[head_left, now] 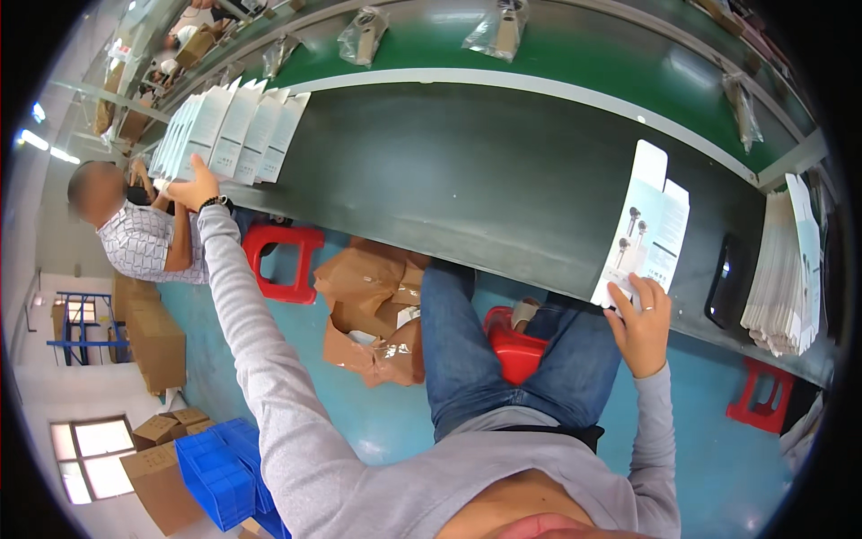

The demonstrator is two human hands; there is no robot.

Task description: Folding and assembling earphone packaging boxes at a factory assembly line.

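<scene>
"Head view: where is the printed carton [648,232], and what has hold of it?"

"It lies toward the right end of the table [467,171], its lower end at the near edge and its flap pointing to the far edge. The right hand [639,314] has its fingertips on that lower end, thumb by the left corner. I can't tell whether it is pinched or merely pressed."

"And the left hand [190,187]?"

"Stretched out to the table's left end, fingers against the low side of a row of cartons [220,135] — the palm is turned away, so I can't tell whether it grips any."

"How would one carton handle?"

"Light, I'd judge: thin card, flat-looking, stiff along its length but easy to crease at the flap. The smooth printed face may slide under a fingertip. Better to pinch the lower edge, thumb beneath and fingers above, and leave the flap alone."

"Anything crowding it?"

"Just to its right, a dark phone [725,280] near the near edge; beyond that, a thick stack of flat cartons [779,274] by the table's right edge."
</scene>
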